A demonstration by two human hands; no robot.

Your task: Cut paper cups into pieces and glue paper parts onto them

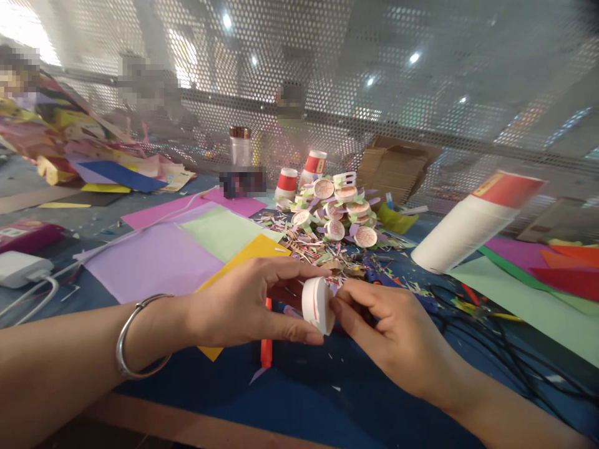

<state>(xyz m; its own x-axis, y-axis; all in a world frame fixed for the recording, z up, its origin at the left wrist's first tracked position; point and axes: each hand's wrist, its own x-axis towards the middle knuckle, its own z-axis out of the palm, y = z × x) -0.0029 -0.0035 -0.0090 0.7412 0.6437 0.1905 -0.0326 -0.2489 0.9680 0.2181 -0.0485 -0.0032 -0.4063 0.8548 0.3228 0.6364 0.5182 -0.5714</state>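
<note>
My left hand (248,299) and my right hand (381,327) meet over the blue table (299,399) and both pinch a short white paper cup bottom (318,304) with a red line on it. The left thumb and fingers grip its left side. The right fingertips press on its right edge. A silver bangle (135,340) circles my left wrist. An orange pen-like tool (266,349) lies on the table just under my left hand.
A heap of cut cup bottoms and paper scraps (339,218) lies behind my hands. Coloured paper sheets (159,255) cover the left. A stack of paper cups (472,221) lies tilted at right, with black cables (496,337) below. A white charger (21,268) sits far left.
</note>
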